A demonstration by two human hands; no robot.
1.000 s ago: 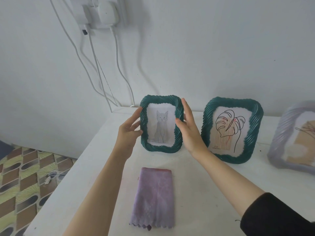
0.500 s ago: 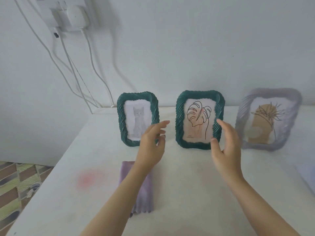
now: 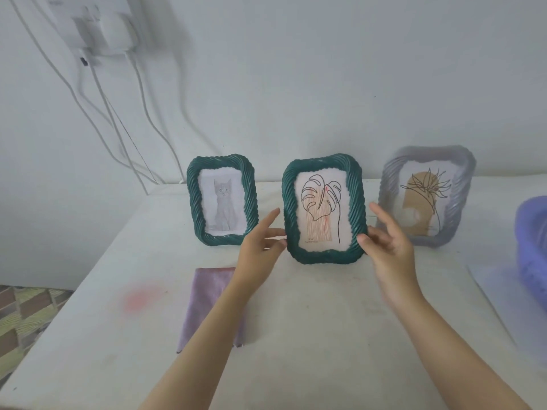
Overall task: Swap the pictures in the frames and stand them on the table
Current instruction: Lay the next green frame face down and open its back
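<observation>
Three picture frames stand in a row near the wall on the white table (image 3: 319, 327). A green frame with a grey cat picture (image 3: 194, 202) is on the left. A green frame with a leaf line drawing (image 3: 322, 257) is in the middle, and a lilac frame with a flower drawing (image 3: 390, 179) is on the right. My left hand (image 3: 260, 244) touches the lower left edge of the leaf frame with straight fingers. On the other side, my right hand (image 3: 387, 247) has its thumb against the lower right edge and its fingers spread.
A folded purple cloth (image 3: 207, 294) lies on the table in front of the cat frame, partly under my left forearm. A purple basin (image 3: 532, 250) and a pale sheet (image 3: 497, 294) sit at the right edge. White cables (image 3: 142, 113) hang down the wall behind.
Both hands let go of the cat frame, which now stands on the table, and moved right to the two sides of the leaf frame. The view has shifted right.
</observation>
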